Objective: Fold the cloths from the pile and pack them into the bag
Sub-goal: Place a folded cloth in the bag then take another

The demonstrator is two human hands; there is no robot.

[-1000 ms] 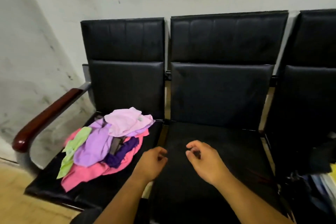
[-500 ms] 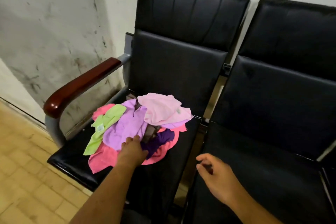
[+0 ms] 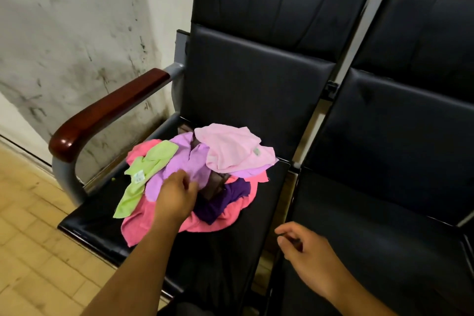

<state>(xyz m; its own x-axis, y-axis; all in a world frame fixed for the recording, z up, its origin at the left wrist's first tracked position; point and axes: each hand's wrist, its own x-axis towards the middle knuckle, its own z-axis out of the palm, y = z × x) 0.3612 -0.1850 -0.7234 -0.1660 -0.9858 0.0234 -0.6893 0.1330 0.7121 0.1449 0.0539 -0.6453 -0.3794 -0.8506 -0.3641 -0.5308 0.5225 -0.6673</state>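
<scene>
Item: pile of cloths (image 3: 197, 174), heaped on the seat of the left-hand chair (image 3: 84, 223), toward its front half, beside the armrest (image 3: 107, 110). Contents, top down as visible: pale pink cloth (image 3: 230, 149) at the far right of the heap; lilac cloth (image 3: 184, 161) in the middle; green cloth (image 3: 143, 174) draped off the left side with a small label showing; dark purple cloth (image 3: 225, 197) and something brown tucked under; bright pink cloth (image 3: 143, 220) spread at the bottom. Left hand (image 3: 177, 195): lying on the near edge of the lilac cloth, fingers curled down into the fabric (a pinch looks likely, though whether cloth is actually caught between the fingertips cannot be told from above). Right hand (image 3: 305, 254): loosely curled, holding nothing, hovering over the gap between the two chairs, near the pile's right edge but apart from it. Key relation: lilac cloth directly under and just beyond the left hand, running away from it toward the chair back; left hand plainly the nearer, right hand a short reach off to the side. Neighbouring chair (image 3: 384, 213): seat bare, a probable folding surface. Bag: not in view. Stage, by judgement: first pick from the pile, nothing folded yet.
</scene>
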